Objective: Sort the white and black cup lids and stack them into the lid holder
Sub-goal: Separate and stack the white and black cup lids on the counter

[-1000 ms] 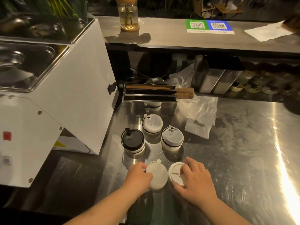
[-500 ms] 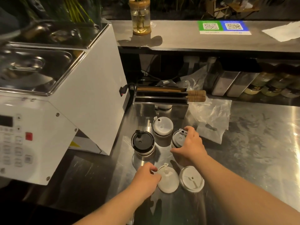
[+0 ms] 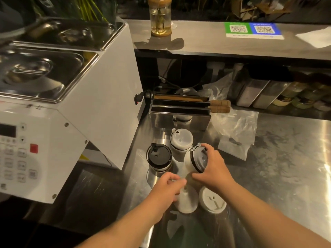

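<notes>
Right hand [image 3: 214, 171] fingers gripping tilted lid stack [image 3: 196, 159], left hand [image 3: 165, 191] fingers curled on white lid [image 3: 187, 201]

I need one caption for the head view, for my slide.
Right hand tilts a lid stack; left hand grips a white lid.

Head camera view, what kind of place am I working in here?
Most likely a drinks shop or café counter: stacks of cup lids on a steel counter, a QR payment sign on the shelf, and a white machine.
</notes>
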Motion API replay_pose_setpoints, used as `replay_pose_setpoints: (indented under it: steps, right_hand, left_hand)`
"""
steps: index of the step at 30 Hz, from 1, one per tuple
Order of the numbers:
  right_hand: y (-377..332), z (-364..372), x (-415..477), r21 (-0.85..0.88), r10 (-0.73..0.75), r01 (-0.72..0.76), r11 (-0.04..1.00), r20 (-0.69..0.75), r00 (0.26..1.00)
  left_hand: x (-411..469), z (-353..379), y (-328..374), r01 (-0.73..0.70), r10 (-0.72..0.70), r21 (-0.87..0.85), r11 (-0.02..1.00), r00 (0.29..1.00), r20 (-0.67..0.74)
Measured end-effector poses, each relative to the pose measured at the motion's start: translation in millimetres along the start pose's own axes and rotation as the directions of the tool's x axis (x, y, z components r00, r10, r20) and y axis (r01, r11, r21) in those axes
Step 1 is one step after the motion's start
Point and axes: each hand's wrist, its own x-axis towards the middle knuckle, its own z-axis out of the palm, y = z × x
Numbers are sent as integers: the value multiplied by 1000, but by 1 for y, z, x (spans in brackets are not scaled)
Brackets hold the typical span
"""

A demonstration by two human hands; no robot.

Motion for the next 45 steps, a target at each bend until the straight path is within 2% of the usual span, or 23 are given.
replay_pose_setpoints:
  steps: [2,4,6,9,14,19,26,29,30,31,32,33,35,36,41,45]
  right_hand:
    - [-11,-4,-22,151,-69,63,987,35,997]
    - [-21,-5,-40,260,-122,97,961,82,989]
    - [-27,0,-54,296,-153,108,949,134,979]
    - [-27,11,-63,275,-170,112,955,199,965]
    - [-16,6,-70,259,-214,132,957,319,923]
    - [-18,10,-73,352,-144,37,935,285,948]
    - [-19,18,-68,634,-73,-168,755,336,939]
    - [-16,18,-63,669,21,-205,714,273,962]
    - [-12,17,-61,612,54,-176,771,214,975]
    - [-9,16,-59,468,77,-138,873,147,986]
    - [-7,13,-58,241,73,-95,966,97,993]
    - [-8,12,-59,-28,35,-33,999,84,996]
    - [-11,19,-64,-456,-17,70,887,120,993]
    - [-14,26,-68,-561,-31,100,822,131,991]
    - [-21,60,-80,-723,-1,92,684,125,992]
    - [-21,67,-75,-746,45,85,661,153,987]
  left_hand:
    - [3,2,7,18,1,-234,972,997,82]
    - [6,2,11,64,33,-427,902,976,216]
    - [7,1,12,127,80,-538,833,935,344]
    - [1,0,12,159,100,-544,824,905,415]
    - [-3,-12,-7,160,51,-492,856,921,387]
    - [-5,-24,-19,208,-17,-480,852,928,373]
    - [-4,-44,-33,235,-14,-540,808,924,381]
    - [-2,-54,-42,266,-36,-611,746,932,361]
    - [-2,-57,-45,268,-46,-625,733,936,348]
    - [-2,-60,-49,268,-54,-633,726,940,336]
    - [-2,-63,-53,266,-62,-635,725,944,324]
    - [-2,-66,-57,263,-68,-633,728,947,315]
    - [-2,-70,-61,255,-79,-629,734,953,293]
    - [-2,-71,-63,248,-82,-630,736,957,280]
    - [-3,-73,-65,216,-92,-622,753,970,225]
    - [-3,-74,-65,203,-98,-601,773,974,203]
